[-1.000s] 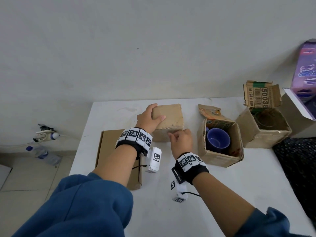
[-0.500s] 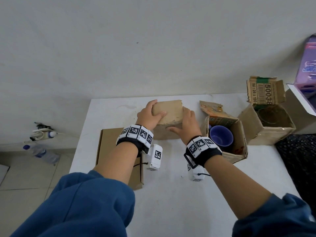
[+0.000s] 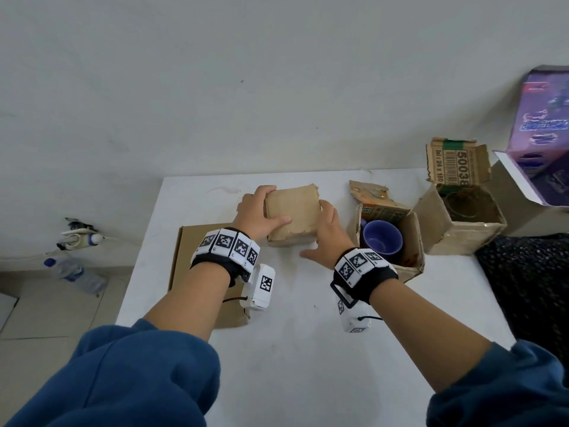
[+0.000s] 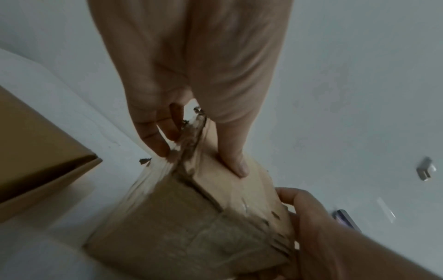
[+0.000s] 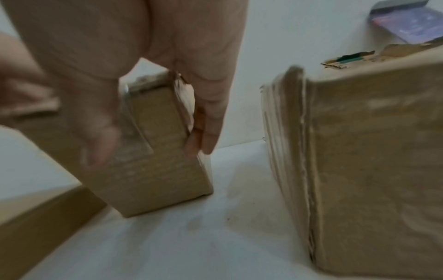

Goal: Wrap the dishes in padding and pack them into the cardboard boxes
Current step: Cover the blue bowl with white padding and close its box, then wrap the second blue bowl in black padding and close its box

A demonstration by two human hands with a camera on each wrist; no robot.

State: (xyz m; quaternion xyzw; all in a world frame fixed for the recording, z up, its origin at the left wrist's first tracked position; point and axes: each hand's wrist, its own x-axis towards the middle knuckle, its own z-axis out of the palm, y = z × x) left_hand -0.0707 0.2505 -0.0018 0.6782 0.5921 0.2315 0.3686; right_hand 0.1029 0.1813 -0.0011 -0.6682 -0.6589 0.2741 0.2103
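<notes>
White table (image 3: 277, 349); both hands grip worn, squarish closed cardboard box (image 3: 292, 214).

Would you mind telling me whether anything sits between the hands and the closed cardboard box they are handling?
Nothing visible does. The left hand already grips the closed box at its left edge, thumb on the lid, and the right hand holds its right side. The open box with the blue cup stands apart, to the right.
</notes>
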